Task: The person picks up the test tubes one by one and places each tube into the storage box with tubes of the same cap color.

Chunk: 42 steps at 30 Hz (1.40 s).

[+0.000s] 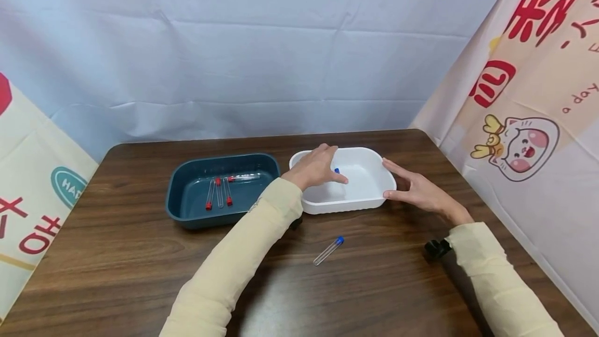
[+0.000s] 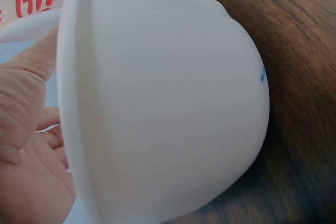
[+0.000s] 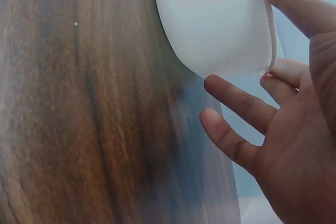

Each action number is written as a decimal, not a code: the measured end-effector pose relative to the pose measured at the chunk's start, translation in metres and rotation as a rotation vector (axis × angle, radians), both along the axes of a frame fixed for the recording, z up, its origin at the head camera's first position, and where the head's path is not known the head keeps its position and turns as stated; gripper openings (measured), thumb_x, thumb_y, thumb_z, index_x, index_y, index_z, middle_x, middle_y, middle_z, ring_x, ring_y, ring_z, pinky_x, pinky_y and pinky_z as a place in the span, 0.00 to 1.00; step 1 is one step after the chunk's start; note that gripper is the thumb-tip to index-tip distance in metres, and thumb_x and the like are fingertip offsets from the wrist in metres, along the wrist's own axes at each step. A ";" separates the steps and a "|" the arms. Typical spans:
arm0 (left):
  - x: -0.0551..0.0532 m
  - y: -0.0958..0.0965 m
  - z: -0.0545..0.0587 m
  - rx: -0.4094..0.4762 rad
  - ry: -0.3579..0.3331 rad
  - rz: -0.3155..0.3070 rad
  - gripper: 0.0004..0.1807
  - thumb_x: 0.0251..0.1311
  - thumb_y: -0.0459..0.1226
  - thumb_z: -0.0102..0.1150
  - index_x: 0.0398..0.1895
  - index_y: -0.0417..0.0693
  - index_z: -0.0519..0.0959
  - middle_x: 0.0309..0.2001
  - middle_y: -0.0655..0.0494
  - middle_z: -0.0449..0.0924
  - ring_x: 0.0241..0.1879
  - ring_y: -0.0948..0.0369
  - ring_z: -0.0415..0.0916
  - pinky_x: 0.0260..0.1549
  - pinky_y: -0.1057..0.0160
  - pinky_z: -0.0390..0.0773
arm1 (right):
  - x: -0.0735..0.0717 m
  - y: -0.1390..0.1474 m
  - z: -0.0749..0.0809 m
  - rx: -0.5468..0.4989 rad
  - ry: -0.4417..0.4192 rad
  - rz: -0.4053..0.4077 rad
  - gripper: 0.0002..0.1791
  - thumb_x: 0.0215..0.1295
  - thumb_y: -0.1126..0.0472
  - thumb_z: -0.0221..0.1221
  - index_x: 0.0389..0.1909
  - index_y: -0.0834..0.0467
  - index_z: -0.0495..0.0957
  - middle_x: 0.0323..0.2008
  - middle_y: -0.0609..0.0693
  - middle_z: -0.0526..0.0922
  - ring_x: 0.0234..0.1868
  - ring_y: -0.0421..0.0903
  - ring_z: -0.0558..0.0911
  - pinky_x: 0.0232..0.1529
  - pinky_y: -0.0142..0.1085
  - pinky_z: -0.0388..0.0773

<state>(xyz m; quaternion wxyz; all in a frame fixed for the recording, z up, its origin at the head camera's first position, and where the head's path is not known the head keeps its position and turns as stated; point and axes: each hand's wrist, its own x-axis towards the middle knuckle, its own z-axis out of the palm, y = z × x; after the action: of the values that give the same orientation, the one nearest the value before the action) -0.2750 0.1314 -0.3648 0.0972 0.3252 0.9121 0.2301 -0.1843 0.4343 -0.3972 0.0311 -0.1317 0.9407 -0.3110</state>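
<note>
The left hand [image 1: 314, 169], thumb and fingers parted, reaches into the white tray [image 1: 346, 205] beside a blue-capped tube [image 1: 337, 170], seemingly holding nothing, though its fingers are partly hidden. The right hand [image 1: 418, 190], fingers spread, rests against the tray's right end. A second tube [image 1: 329, 250] lies on the worktop [image 1: 117, 264] in front.

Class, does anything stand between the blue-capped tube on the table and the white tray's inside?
Yes: the white tray's near wall stands before the blue-capped tube, and the left hand covers the opening's left part.
</note>
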 end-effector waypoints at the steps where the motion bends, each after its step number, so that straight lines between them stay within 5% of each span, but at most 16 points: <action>1: 0.000 -0.001 0.001 0.005 -0.007 0.000 0.54 0.59 0.59 0.72 0.82 0.46 0.57 0.74 0.49 0.64 0.68 0.57 0.66 0.68 0.57 0.70 | 0.000 0.000 0.000 0.000 0.000 0.001 0.48 0.69 0.50 0.69 0.83 0.51 0.53 0.82 0.50 0.52 0.75 0.54 0.62 0.62 0.30 0.67; 8: 0.002 -0.014 0.005 0.014 -0.009 -0.005 0.47 0.66 0.57 0.66 0.82 0.50 0.59 0.74 0.52 0.64 0.70 0.58 0.66 0.67 0.57 0.70 | -0.001 -0.001 0.001 0.005 0.001 0.007 0.48 0.69 0.50 0.68 0.83 0.51 0.53 0.82 0.50 0.52 0.77 0.55 0.59 0.62 0.27 0.65; 21: 0.016 -0.054 0.023 0.115 0.006 -0.014 0.38 0.72 0.52 0.61 0.81 0.52 0.61 0.70 0.53 0.68 0.66 0.58 0.72 0.62 0.55 0.76 | -0.001 -0.004 0.004 0.023 -0.001 0.009 0.48 0.70 0.50 0.68 0.83 0.50 0.52 0.82 0.52 0.51 0.78 0.57 0.58 0.66 0.55 0.66; 42: 0.047 -0.134 0.049 0.274 0.061 -0.049 0.32 0.72 0.46 0.63 0.76 0.49 0.69 0.66 0.50 0.73 0.57 0.58 0.76 0.53 0.55 0.80 | 0.002 -0.003 0.005 0.029 0.000 0.018 0.48 0.69 0.51 0.68 0.83 0.50 0.52 0.82 0.51 0.51 0.78 0.60 0.56 0.66 0.61 0.64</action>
<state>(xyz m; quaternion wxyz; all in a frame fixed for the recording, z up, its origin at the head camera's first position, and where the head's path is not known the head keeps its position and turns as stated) -0.2279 -0.0024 -0.3157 0.0298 0.3643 0.8665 0.3399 -0.1825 0.4309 -0.3924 0.0356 -0.1396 0.9439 -0.2972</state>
